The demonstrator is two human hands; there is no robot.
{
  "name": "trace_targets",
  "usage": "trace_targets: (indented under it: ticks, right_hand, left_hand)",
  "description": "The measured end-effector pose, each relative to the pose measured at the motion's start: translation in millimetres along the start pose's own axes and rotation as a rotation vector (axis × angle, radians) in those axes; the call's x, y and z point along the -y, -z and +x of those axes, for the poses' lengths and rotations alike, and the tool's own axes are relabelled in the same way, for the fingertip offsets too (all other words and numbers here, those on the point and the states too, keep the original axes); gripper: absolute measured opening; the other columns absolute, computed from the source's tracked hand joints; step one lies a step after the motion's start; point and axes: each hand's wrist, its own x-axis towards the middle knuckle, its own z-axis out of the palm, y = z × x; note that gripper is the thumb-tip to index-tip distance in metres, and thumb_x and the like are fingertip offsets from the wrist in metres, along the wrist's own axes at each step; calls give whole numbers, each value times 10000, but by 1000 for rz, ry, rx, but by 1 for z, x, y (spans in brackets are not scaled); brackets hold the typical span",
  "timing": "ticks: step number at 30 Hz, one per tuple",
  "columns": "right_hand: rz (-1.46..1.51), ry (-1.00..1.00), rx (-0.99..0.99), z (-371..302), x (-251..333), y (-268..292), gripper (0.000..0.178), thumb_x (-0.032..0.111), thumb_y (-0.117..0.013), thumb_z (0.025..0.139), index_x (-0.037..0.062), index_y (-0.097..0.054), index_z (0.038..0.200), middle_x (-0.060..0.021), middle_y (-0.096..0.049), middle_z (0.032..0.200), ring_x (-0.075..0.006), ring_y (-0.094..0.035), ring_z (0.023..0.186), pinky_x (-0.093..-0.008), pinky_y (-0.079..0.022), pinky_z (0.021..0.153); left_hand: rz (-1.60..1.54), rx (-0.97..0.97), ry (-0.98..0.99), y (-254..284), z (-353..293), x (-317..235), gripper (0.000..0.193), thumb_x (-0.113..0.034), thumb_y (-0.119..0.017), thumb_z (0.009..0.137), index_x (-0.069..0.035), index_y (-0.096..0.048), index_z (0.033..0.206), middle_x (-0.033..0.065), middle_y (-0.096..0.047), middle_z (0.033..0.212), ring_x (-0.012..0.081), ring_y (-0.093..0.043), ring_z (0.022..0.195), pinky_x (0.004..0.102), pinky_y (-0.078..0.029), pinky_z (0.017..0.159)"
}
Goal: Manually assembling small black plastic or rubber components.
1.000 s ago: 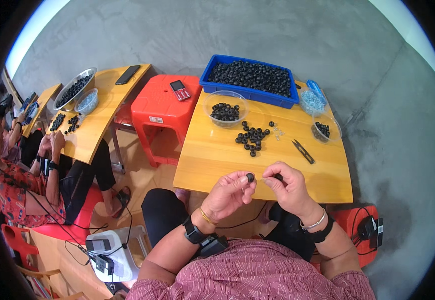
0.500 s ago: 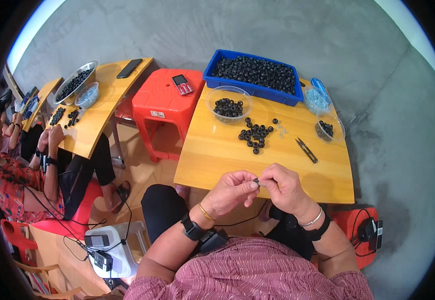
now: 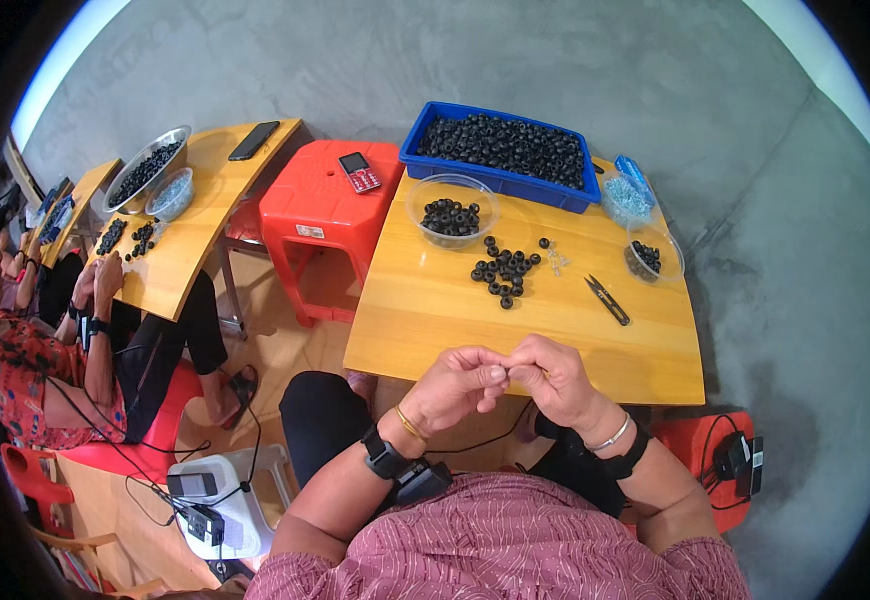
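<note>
Just over the near edge of the yellow wooden table [image 3: 515,345], my two hands meet fingertip to fingertip. My left hand [image 3: 452,388] pinches a small black round piece [image 3: 505,371] between thumb and fingers, and only a dark sliver of it shows. My right hand [image 3: 555,380] is closed in a pinch against the same spot; whatever its fingers hold is hidden. Beyond them lies a loose heap of black ring-shaped pieces [image 3: 504,270], with a few tiny clear bits [image 3: 558,260] beside it. Black thread snips [image 3: 607,300] rest to the right of the heap.
A blue tray [image 3: 500,178] full of black pieces stands at the back. Clear tubs [image 3: 452,240] hold more; another has light-blue bits [image 3: 627,200]. Left of the table is a red stool [image 3: 330,215] bearing a phone [image 3: 359,172]. A co-worker [image 3: 50,380] sits at another table [image 3: 190,220].
My fingertips have drawn closer together, covering more of the black piece. The whole view has shifted slightly, and the items on the table lie as before.
</note>
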Motion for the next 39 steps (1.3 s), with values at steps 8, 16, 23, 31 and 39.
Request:
trace_targets:
  ticks: [8, 16, 23, 31, 39]
  right_hand:
    - [-27, 22, -142, -6, 1, -6, 61, 38, -550, 797, 14, -596, 829, -87, -549, 693, -179, -551, 619, -255, -431, 569]
    - [453, -466, -276, -14, -35, 21, 165, 1, -404, 822, 1, -526, 933, -59, -510, 802, -114, -457, 625, -209, -399, 625]
    - [1052, -656, -188, -6, -2, 34, 185, 188, -447, 896, 22, -515, 852, -27, -470, 663, -77, -391, 540, -198, -377, 500]
    - [1203, -724, -22, -9, -13, 29, 294, 209, -441, 896, -17, -487, 1078, -11, -442, 716, -80, -365, 584, -213, -359, 537]
    - [1233, -632, 177, -11, -6, 25, 372, 140, -427, 894, -58, -406, 1208, -54, -454, 823, -120, -437, 719, -263, -424, 644]
  left_hand:
    - [-87, 5, -51, -4, 1, 2, 109, -78, -543, 826, -35, -577, 920, 36, -551, 758, 87, -486, 614, 204, -420, 515]
    - [-150, -5, -55, -4, 0, 0, 82, -79, -541, 826, -48, -572, 895, 51, -550, 760, 104, -481, 631, 220, -414, 510]
    - [-210, -24, -64, -7, -2, -1, 97, -66, -543, 826, -31, -576, 911, 60, -563, 754, 113, -512, 630, 225, -436, 518]
    - [-222, -52, -67, -8, 1, 3, 111, -75, -548, 825, -30, -574, 924, 62, -572, 769, 118, -523, 627, 230, -442, 516]
    - [-174, -56, -90, -8, -2, 3, 139, -78, -538, 829, -39, -572, 958, 49, -577, 802, 102, -523, 644, 228, -442, 542]
